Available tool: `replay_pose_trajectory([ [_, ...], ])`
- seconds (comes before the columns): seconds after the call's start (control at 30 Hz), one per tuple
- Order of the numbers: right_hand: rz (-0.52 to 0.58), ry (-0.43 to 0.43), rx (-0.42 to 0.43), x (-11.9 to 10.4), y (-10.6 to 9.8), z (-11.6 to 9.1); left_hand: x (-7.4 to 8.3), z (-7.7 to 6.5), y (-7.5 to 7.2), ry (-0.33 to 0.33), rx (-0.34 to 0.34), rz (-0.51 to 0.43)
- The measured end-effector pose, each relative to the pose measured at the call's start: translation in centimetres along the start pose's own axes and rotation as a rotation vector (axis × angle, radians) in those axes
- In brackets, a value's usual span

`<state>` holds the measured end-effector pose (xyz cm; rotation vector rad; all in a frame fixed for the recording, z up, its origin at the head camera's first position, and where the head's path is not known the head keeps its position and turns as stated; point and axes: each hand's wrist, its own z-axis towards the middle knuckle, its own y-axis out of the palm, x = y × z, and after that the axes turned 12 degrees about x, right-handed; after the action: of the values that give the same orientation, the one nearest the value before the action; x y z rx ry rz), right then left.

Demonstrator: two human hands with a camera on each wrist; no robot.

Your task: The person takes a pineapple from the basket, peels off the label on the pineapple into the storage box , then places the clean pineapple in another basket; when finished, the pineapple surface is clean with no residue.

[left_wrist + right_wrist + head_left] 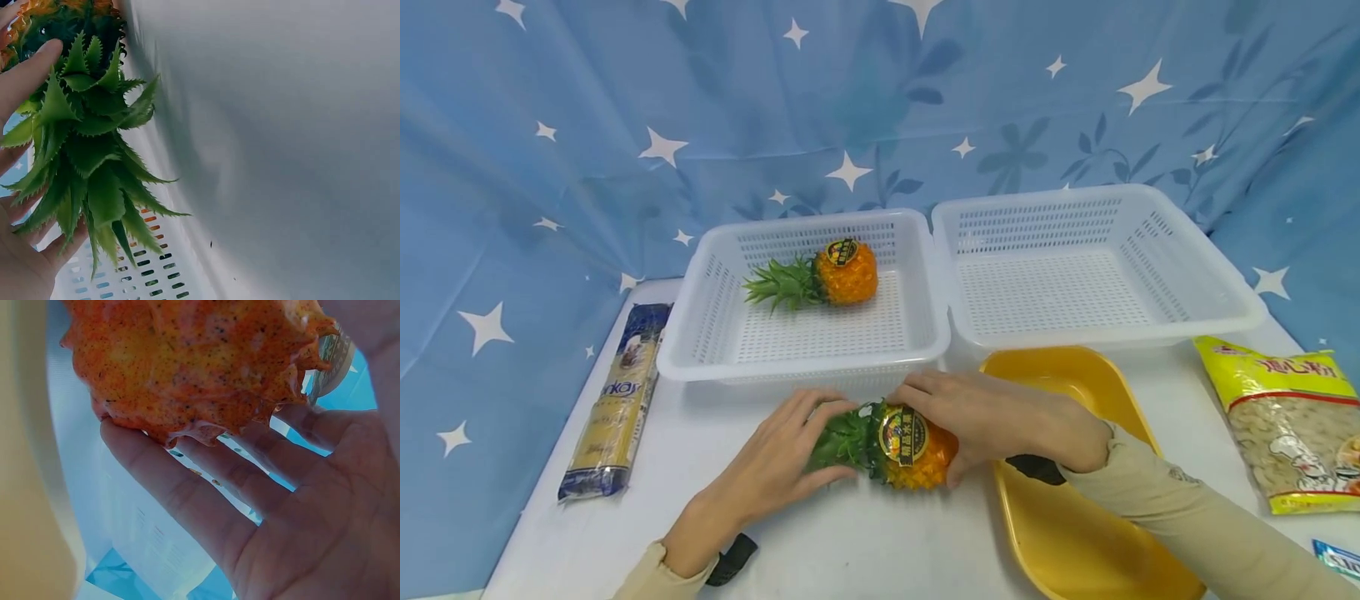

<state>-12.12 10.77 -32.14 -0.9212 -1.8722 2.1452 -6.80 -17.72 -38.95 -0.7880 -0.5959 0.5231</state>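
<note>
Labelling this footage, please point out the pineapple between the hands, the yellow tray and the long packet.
Pineapple [904,437], head view: its round label.
Yellow tray [1075,542], head view: its bare floor.
Long packet [616,408], head view: its printed front.

The head view is bright and evenly lit; the wrist views are dimmer, the left showing soft shadow on the table [294,144] at three o'clock from the pineapple [94,147].

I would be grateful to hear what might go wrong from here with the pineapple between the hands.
The pineapple is rounded, so it might roll if the right hand slips. The left hand is around its leaves, which may bend. In the head view, the right sleeve crosses over the tub and could nudge it.
</note>
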Motion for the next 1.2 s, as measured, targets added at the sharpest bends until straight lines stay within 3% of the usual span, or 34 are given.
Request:
replay_pose_trajectory([
  [0.43,0.089,-0.041,0.004,0.6,-0.2,-0.5,-0.1,0.1,0.4,-0.032,0.021,0.018],
  [0.7,0.154,0.079,-0.049,0.2,-1.7,-1.1,0.0,0.1,0.7,-0.046,0.020,0.019],
  [0.8,0.090,0.011,-0.005,0.0,-2.7,-0.8,0.0,0.2,0.7,-0.050,0.016,0.017],
  [0.97,-0.065,-0.208,0.092,-1.0,-4.0,1.0,0.1,0.2,0.5,-0.059,0.014,0.025],
  [1.2,-0.186,-0.296,-0.014,-2.7,-3.9,3.3,0.3,0.2,0.4,-0.070,-0.002,0.035],
])
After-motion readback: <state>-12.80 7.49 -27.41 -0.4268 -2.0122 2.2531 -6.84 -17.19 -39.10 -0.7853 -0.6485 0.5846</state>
